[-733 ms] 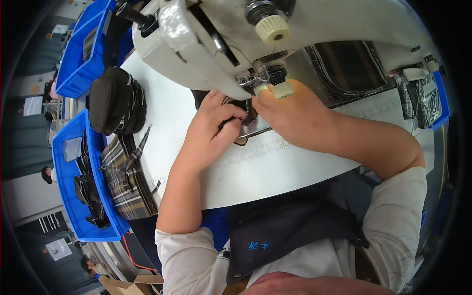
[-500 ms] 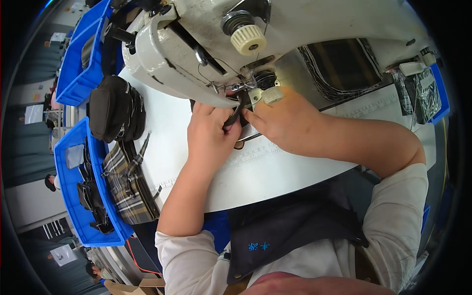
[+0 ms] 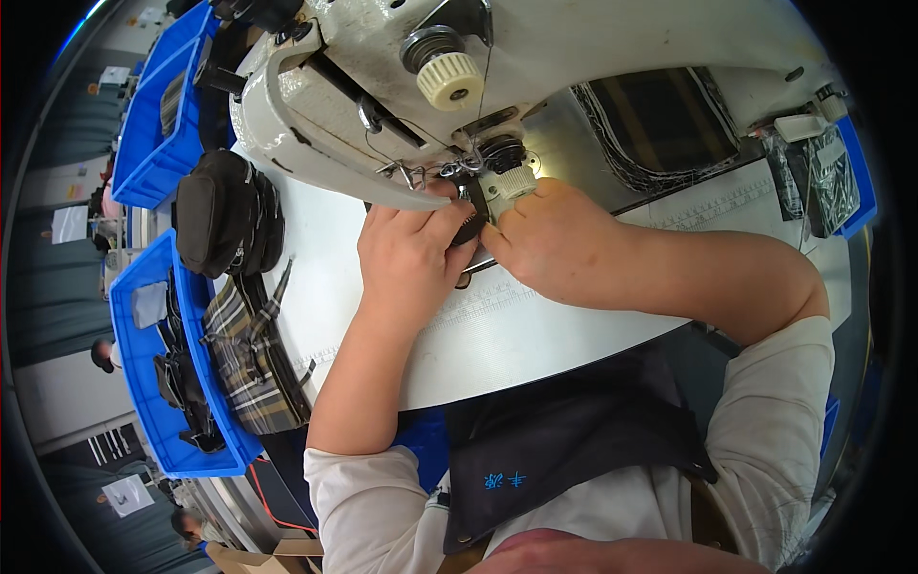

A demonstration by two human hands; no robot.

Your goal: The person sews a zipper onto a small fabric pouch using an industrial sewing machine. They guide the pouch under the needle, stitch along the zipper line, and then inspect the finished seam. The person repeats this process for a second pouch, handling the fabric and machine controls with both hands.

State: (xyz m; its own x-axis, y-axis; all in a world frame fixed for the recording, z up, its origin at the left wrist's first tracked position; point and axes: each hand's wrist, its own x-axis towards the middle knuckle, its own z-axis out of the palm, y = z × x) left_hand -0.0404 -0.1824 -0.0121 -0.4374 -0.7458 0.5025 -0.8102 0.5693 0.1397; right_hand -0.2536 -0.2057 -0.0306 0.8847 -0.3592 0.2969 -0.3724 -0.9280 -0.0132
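At upper centre, my left hand (image 3: 406,253) is pinching a zippered piece (image 3: 469,228), probably soft, best held near edges; I can't tell if my right hand (image 3: 564,247) is gripping.

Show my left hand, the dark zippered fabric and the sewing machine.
Left hand (image 3: 404,253): head view, its back.
Dark zippered fabric (image 3: 471,227): head view, part between hands.
Sewing machine (image 3: 583,48): head view, white arm.
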